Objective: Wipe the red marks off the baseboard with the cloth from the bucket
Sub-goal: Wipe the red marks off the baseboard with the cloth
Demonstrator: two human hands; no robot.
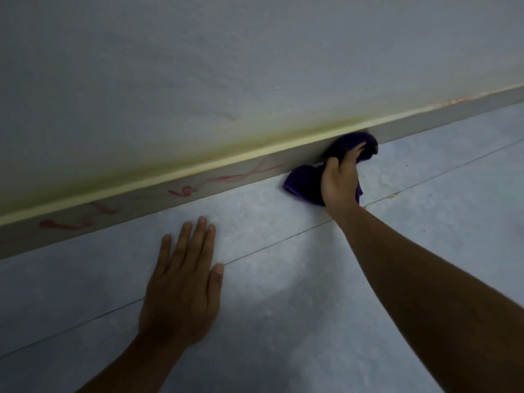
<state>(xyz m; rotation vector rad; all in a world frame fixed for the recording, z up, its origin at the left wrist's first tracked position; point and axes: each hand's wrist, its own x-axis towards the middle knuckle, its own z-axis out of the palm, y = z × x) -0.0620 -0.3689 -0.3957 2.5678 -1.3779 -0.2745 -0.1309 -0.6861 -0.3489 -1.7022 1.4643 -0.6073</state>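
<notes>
Head view: our right hand (340, 180), fingers clamped on the soft, limp cloth (303, 182), bunches it against the baseboard (419, 120); left hand (181, 290) lies flat, fingers apart, on the floor (283, 279).

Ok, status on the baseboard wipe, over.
Right hand presses purple cloth against grey baseboard. Left hand flat on floor. Red scribble marks remain left of cloth. Nothing blocking.
</notes>
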